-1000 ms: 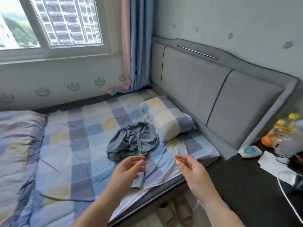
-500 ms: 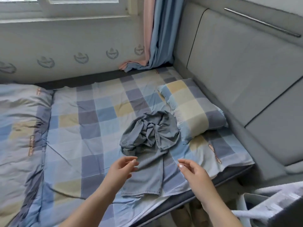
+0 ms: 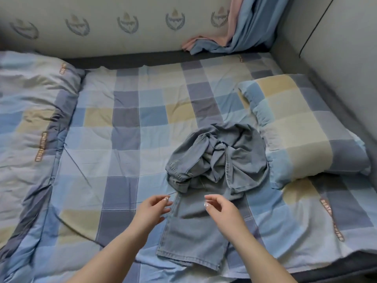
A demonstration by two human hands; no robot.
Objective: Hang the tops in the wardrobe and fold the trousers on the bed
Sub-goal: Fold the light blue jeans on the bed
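Observation:
A pair of grey-blue trousers (image 3: 216, 160) lies crumpled in a heap on the checked bed sheet (image 3: 126, 127), with one leg stretched flat toward the near bed edge. My left hand (image 3: 152, 210) hovers just left of that flat leg, fingers loosely curled and holding nothing. My right hand (image 3: 221, 209) hovers over the same leg on its right side, fingers relaxed, also holding nothing. No tops or wardrobe are in view.
A checked pillow (image 3: 302, 127) lies right of the trousers, against the grey padded headboard (image 3: 336, 48). A bunched duvet (image 3: 26, 123) fills the left side. Blue and pink curtains (image 3: 240, 27) hang at the far wall.
The view has tilted down and closer to the bed. Both hands have moved forward, now beside and over the flat trouser leg, still holding nothing.

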